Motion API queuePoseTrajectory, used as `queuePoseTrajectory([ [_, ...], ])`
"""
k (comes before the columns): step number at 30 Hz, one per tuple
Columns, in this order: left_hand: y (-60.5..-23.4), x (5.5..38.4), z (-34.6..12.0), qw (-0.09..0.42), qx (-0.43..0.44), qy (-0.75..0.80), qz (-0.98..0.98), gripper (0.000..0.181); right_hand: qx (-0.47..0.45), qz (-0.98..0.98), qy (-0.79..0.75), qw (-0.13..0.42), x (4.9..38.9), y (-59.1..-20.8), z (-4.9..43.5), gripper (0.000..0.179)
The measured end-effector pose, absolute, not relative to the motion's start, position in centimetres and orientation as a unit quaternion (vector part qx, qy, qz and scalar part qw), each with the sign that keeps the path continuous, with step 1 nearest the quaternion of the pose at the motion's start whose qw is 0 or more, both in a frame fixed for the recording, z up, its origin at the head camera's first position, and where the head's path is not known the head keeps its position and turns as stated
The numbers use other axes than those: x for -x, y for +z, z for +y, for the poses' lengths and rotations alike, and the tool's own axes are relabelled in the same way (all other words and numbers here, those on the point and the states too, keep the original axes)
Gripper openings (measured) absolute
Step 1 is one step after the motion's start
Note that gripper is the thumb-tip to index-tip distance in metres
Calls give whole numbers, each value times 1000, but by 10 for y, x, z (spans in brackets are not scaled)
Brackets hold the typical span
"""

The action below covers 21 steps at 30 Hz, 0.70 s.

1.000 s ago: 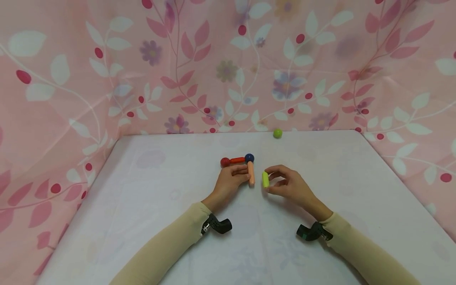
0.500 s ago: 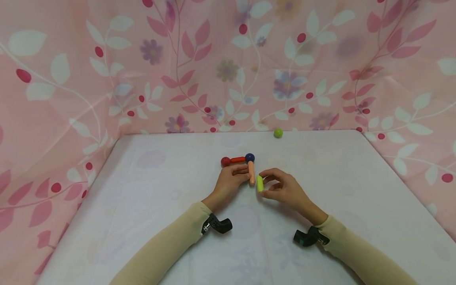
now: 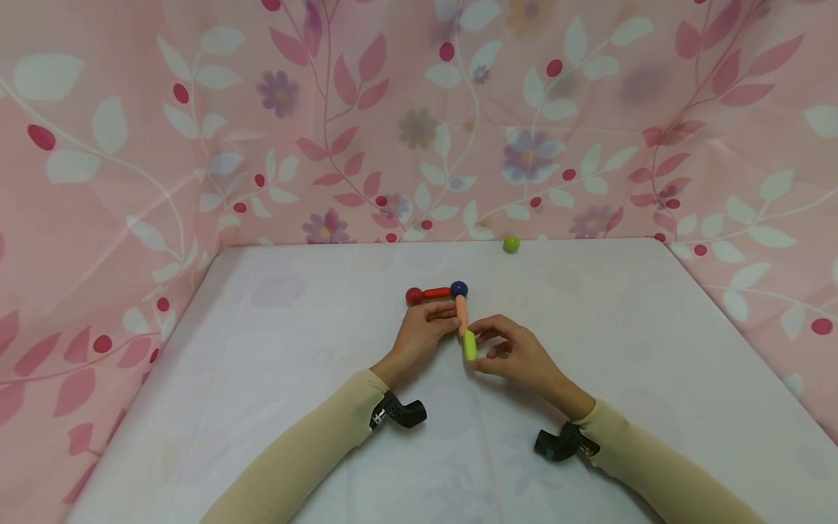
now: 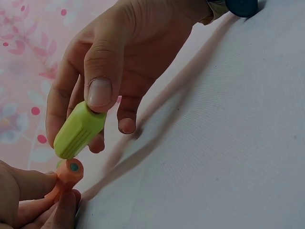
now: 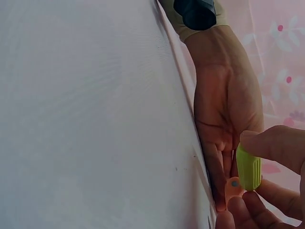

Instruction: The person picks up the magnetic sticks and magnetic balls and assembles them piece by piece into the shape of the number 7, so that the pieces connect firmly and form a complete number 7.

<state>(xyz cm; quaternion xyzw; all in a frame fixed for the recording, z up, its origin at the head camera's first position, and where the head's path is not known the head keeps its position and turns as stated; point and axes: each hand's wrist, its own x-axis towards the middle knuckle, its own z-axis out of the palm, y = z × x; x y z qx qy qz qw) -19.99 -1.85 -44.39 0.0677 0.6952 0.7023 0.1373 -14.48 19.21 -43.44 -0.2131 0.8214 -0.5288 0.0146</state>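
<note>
My left hand [image 3: 422, 336] pinches an orange magnetic rod [image 3: 461, 311] between thumb and fingers. The rod's far end meets a dark blue ball [image 3: 459, 289], from which a red rod [image 3: 436, 293] runs left to a red ball [image 3: 414, 296]. A small metal disc shows in the near end of the orange rod [image 4: 73, 168] in the left wrist view. Between thumb and fingertips, my right hand [image 3: 517, 356] holds a shorter yellow-green magnetic rod [image 3: 470, 348] lengthwise. In the left wrist view, the yellow-green rod [image 4: 80, 131] sits just above the orange rod's end.
A bright green ball [image 3: 511, 244] lies by the back edge of the white-covered table [image 3: 314, 313]. Behind the table hangs a pink floral cloth [image 3: 419, 131]. Each wrist wears a black camera [image 3: 407, 413].
My right hand has moved left and slightly nearer me, bringing the yellow-green rod to the near end of the orange rod. The left hand keeps its place.
</note>
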Motion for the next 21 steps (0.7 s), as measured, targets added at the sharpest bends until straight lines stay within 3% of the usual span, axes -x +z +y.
queuePoseTrajectory([
  [21, -447, 202, -18, 137, -62, 701, 697, 37, 225, 823, -521, 8, 141, -439, 189, 51],
])
